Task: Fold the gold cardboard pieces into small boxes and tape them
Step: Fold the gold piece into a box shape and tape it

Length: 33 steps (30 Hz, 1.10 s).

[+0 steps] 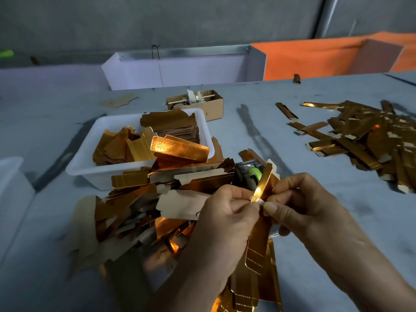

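Head view, looking forward and down over a grey bench point(326, 233).

- Left hand point(227, 212): fingers curled, pinching the lower end of a narrow folded gold cardboard piece point(262, 182) from its left side.
- Right hand point(299, 199): fingers curled, thumb and forefinger pinching the same piece from its right side, fingertips almost meeting those of the left hand.
- Held piece: standing nearly upright between both hands, raised above the bench, bright glint near the pinch point, pale unprinted tab at top.
- Loose heap of flat gold cardboard blanks point(135, 212): spread on the bench below and left of the hands, some gold side up, some showing the pale reverse; more blanks under the forearms at bottom centre.
- White plastic tray point(90, 158): behind the heap, holding a stack of flat blanks at its back and looser blanks in front, one lying across its right rim.
- Tape dispenser point(249, 174), dark with a green roll: just behind the hands, partly hidden by the held piece.
- Pile of folded narrow gold boxes point(369, 136): far right of the bench, well apart from the hands, a few strays beside it.
- Small brown carton point(209, 104): behind the tray, contents unclear.
- Second white container point(11, 176): at left edge, only partly in frame.
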### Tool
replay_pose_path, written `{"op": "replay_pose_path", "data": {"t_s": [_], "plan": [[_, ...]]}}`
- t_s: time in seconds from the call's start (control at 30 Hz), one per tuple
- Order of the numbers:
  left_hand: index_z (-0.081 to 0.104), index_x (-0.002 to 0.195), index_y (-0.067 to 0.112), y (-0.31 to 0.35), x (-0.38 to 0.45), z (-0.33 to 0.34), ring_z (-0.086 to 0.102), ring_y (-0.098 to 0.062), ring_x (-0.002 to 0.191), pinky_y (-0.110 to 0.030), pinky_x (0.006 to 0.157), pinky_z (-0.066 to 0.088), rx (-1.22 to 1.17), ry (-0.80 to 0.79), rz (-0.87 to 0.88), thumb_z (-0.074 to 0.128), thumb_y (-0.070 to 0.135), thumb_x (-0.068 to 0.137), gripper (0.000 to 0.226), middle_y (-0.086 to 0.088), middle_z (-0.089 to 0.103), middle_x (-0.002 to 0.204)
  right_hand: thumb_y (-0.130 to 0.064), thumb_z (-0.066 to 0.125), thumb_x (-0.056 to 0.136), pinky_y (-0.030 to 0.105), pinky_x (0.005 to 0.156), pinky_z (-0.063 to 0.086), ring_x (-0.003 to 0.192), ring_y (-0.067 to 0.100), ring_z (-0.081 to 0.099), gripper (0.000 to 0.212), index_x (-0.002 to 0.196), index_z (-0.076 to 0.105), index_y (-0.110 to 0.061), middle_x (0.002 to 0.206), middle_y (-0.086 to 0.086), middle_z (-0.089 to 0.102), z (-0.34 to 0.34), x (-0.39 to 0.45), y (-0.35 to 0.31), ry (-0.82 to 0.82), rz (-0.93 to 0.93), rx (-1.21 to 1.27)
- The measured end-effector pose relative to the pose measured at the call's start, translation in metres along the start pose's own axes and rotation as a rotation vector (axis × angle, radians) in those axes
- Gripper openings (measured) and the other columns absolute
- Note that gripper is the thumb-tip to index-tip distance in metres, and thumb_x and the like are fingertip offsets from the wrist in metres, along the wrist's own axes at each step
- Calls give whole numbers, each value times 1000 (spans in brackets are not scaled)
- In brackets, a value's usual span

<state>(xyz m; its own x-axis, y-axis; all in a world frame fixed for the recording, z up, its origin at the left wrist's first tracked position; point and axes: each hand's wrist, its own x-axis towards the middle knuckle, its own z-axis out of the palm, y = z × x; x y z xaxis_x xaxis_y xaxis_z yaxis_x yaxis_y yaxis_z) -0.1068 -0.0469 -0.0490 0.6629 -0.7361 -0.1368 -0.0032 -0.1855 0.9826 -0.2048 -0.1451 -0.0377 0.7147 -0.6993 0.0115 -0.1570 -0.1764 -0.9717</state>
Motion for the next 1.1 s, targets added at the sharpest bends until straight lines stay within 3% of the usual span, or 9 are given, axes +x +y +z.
{"op": "replay_pose_path", "data": {"t_s": [0.3,0.43,0.53,0.63,0.77,0.83,0.9,1.0,1.1], "plan": [[60,96,27,2,-2,-1,61,17,72,1,52,42,0,12,55,63,30,87,10,24,69,74,-16,68,78,35,63,59,67,14,67,17,85,54,-23,69,-4,67,8,1,-1,58,7,-121],[60,94,28,-4,-3,3,65,8,80,-11,67,52,39,98,103,57,27,92,3,14,72,82,-21,70,79,23,61,56,66,2,64,22,84,50,-30,73,-18,65,12,-1,-1,88,-22,-269],[55,91,33,-7,-4,10,61,14,81,-3,62,46,116,193,180,55,29,93,4,15,69,80,-27,71,78,10,53,48,68,-7,59,25,82,47,-31,69,-16,64,15,-2,-3,162,-101,-406],[51,89,35,-1,-6,13,63,10,76,-7,60,49,213,270,324,52,30,93,6,13,68,77,-33,72,75,2,57,42,70,-14,56,27,80,46,-31,63,-13,60,13,-1,-13,196,-170,-532],[47,93,31,19,5,9,62,7,80,-5,59,47,352,386,561,50,29,94,4,14,66,76,-65,56,58,10,42,38,54,-4,54,38,73,45,-32,60,-12,56,4,13,-36,232,-241,-684],[47,95,28,33,11,5,62,6,79,-5,59,47,353,397,604,50,28,95,3,12,66,78,-65,54,56,10,45,39,57,1,59,41,75,50,-29,61,-6,61,-3,25,-43,235,-264,-572],[45,95,28,43,15,1,59,11,82,-2,57,44,299,388,587,49,29,96,4,14,62,77,-58,62,58,17,60,51,68,3,66,42,85,57,-26,75,2,68,-8,36,-47,86,-198,-222],[48,92,36,52,18,-4,61,2,81,0,55,44,169,310,415,48,36,96,4,13,62,92,-41,69,67,29,77,58,87,12,70,44,102,62,-16,97,10,69,-4,46,-46,-132,-119,89],[55,85,38,52,22,-9,61,-8,89,-15,60,51,-52,196,176,51,37,94,10,11,64,99,-19,66,79,28,76,57,88,16,70,26,104,64,-14,94,4,73,6,52,-44,-153,-210,159]]}}
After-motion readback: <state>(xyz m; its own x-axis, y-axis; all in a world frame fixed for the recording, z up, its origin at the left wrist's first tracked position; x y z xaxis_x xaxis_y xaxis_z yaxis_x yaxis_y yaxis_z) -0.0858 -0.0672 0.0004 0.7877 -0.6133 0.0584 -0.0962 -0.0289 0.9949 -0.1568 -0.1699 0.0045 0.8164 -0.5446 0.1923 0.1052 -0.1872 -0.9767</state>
